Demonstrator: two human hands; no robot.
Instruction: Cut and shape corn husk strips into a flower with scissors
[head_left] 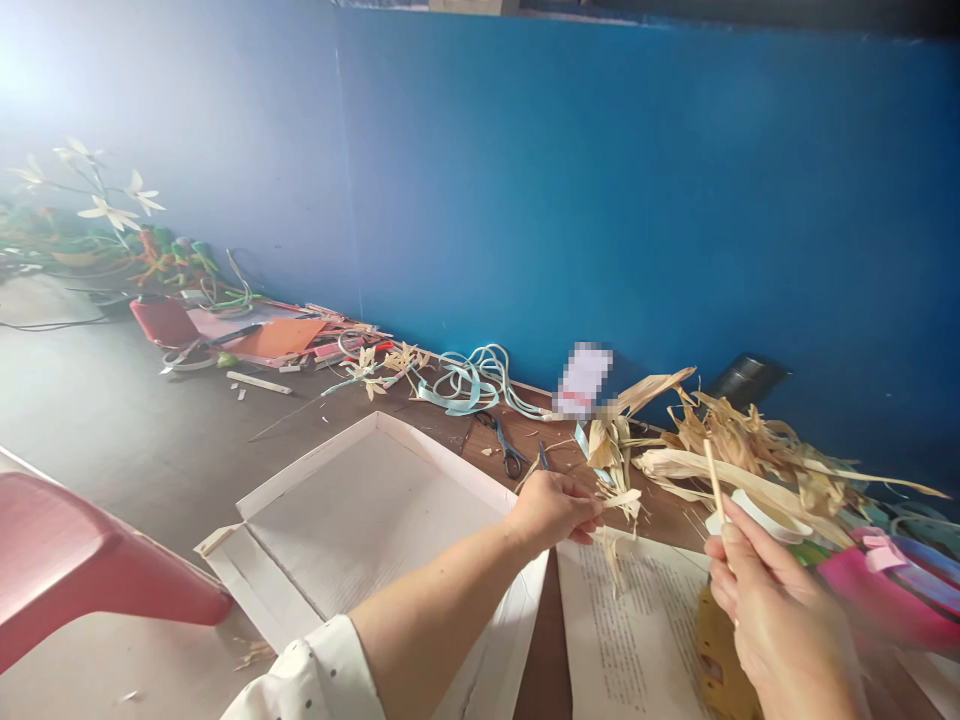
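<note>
Over the printed sheet's upper edge, my left hand [559, 505] is closed with its fingertips pinched. A small piece of pale dried corn husk [624, 498] sticks out from them, and part of it is hidden behind the fingers. My right hand [772, 600] grips a short, thin pale stick [712, 475], pointing upward. Just past both hands lies a heap of dried corn husks [739, 445]. Below them is the printed sheet [630, 640], with a yellow-brown object [716, 655] partly covered by the right hand.
A shallow white box lid [337, 520] lies left of the sheet. Black scissors [506, 445] and coiled light-blue ribbon [465, 382] rest near the blue wall [585, 200]. A pink bag-like item [892, 590] is at right, and a pink plastic stool [90, 560] stands at left.
</note>
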